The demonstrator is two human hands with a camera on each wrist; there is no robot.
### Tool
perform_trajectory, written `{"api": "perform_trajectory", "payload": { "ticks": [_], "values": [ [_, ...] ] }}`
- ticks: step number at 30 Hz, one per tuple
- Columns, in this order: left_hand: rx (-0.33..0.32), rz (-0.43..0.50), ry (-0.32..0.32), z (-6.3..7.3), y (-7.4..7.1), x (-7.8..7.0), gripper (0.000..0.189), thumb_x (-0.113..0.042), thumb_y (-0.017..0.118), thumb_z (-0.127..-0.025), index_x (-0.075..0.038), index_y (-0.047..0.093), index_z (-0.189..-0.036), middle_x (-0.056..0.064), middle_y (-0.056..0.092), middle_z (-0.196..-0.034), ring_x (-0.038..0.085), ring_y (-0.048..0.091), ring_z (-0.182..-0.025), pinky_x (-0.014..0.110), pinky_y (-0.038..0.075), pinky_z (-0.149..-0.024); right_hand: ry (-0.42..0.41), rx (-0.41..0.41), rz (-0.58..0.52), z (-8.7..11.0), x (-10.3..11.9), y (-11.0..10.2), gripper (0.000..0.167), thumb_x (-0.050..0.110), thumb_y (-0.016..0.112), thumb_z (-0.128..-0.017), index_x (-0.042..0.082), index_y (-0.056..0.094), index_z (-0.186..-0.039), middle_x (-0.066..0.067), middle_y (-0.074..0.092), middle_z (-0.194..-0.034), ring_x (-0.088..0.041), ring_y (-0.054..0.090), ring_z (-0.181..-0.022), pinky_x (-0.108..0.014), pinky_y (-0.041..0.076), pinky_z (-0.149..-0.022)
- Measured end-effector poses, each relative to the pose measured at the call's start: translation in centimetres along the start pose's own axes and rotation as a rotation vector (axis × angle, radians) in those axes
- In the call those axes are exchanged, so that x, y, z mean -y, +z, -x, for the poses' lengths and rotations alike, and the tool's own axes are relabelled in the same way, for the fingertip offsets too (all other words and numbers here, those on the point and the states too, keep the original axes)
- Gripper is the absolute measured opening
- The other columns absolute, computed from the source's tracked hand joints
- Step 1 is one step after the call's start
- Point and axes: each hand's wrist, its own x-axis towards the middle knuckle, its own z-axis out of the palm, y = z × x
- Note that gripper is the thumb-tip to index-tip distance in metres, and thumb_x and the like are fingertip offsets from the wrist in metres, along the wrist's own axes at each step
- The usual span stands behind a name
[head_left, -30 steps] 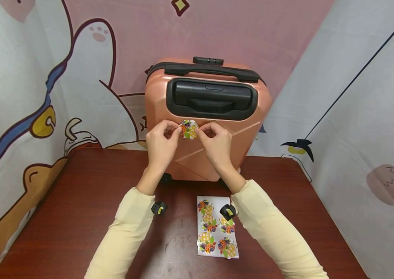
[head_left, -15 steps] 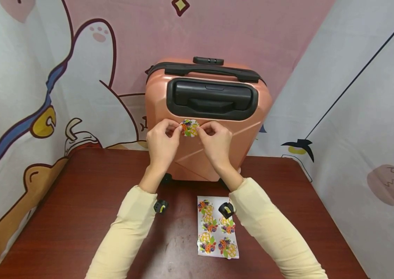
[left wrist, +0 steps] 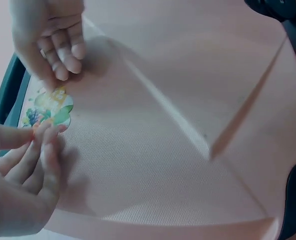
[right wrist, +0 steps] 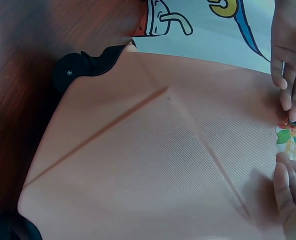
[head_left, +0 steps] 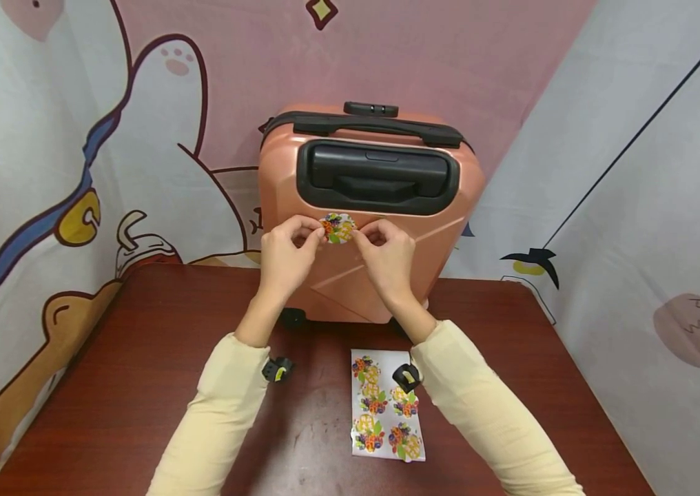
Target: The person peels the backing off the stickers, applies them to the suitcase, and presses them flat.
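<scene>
Left hand [head_left: 291, 251] and right hand [head_left: 388, 255] pinch a bright sticker [head_left: 339, 229] by its sides, at the front of the suitcase [head_left: 337, 282], below its black handle [head_left: 377, 184]. A sticker sheet [head_left: 388, 412] lies on the desk [head_left: 139, 372].

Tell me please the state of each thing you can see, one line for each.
Suitcase, standing on the table, looks closed.
Pull handle, pushed in, not extended.
Printed sticker, held out flat; whether it touches the suitcase is unclear.
Left hand, pinching the printed sticker's left edge.
Right hand, pinching its right edge.
Sticker sheet, lying on the table with more stickers.
</scene>
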Motion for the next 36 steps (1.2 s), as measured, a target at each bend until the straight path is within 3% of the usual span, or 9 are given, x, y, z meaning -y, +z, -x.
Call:
{"api": "perform_trajectory", "payload": {
  "ticks": [5, 8, 12, 18, 26, 36],
  "values": [
    [0.107, 0.095, -0.061, -0.2, -0.3, 0.1, 0.009, -0.004, 0.06, -0.087, 0.002, 0.066, -0.088, 0.012, 0.068, -0.077, 0.021, 0.065, -0.07, 0.026, 0.048, -0.059, 0.059, 0.093, -0.131, 0.0, -0.3, -0.3, 0.009, 0.001, 0.065, -0.08, -0.007, 0.063, -0.077, -0.017, 0.065, -0.068, -0.028, 0.064, -0.057, -0.029, 0.052, -0.052],
    [0.114, 0.106, -0.074, -0.2, -0.3, 0.2, 0.01, -0.004, 0.06, -0.087, 0.003, 0.066, -0.088, 0.013, 0.068, -0.079, 0.021, 0.065, -0.072, 0.026, 0.049, -0.061, 0.084, 0.136, -0.179, 0.0, -0.3, -0.5, 0.008, 0.0, 0.063, -0.082, -0.008, 0.063, -0.08, -0.019, 0.065, -0.071, -0.03, 0.065, -0.061, -0.039, 0.053, -0.055],
    [0.113, 0.118, -0.078, -0.2, -0.3, 0.2, 0.01, -0.004, 0.06, -0.086, 0.003, 0.066, -0.088, 0.013, 0.068, -0.08, 0.02, 0.065, -0.072, 0.027, 0.05, -0.062, 0.068, 0.173, -0.215, -0.1, 0.0, -0.7, 0.009, 0.0, 0.064, -0.082, -0.009, 0.063, -0.084, -0.021, 0.066, -0.076, -0.031, 0.065, -0.066, -0.043, 0.052, -0.059],
    [0.124, 0.13, -0.076, -0.3, -0.4, 0.3, 0.01, -0.004, 0.06, -0.087, 0.004, 0.066, -0.089, 0.013, 0.068, -0.081, 0.021, 0.065, -0.074, 0.032, 0.052, -0.066, -0.017, 0.235, -0.257, -0.7, 1.0, -0.4, 0.011, 0.0, 0.064, -0.082, -0.009, 0.063, -0.088, -0.021, 0.065, -0.082, -0.032, 0.064, -0.071, -0.04, 0.052, -0.062],
    [0.13, 0.13, -0.069, -0.3, -0.4, 0.3, 0.01, -0.005, 0.06, -0.087, 0.004, 0.066, -0.089, 0.013, 0.068, -0.082, 0.021, 0.065, -0.075, 0.032, 0.051, -0.068, -0.049, 0.268, -0.262, -1.1, 2.1, 0.1, 0.008, -0.002, 0.061, -0.084, -0.007, 0.063, -0.09, -0.017, 0.066, -0.089, -0.023, 0.064, -0.083, -0.028, 0.051, -0.07],
    [0.138, 0.131, -0.077, -0.4, -0.5, 0.4, 0.01, -0.004, 0.059, -0.087, 0.003, 0.066, -0.089, 0.013, 0.068, -0.08, 0.021, 0.064, -0.071, 0.029, 0.051, -0.063, 0.001, 0.3, -0.247, -0.2, 0.6, 0.1, 0.007, -0.006, 0.058, -0.084, -0.008, 0.062, -0.09, -0.019, 0.066, -0.086, -0.025, 0.064, -0.082, -0.028, 0.051, -0.07]
  ]
}}
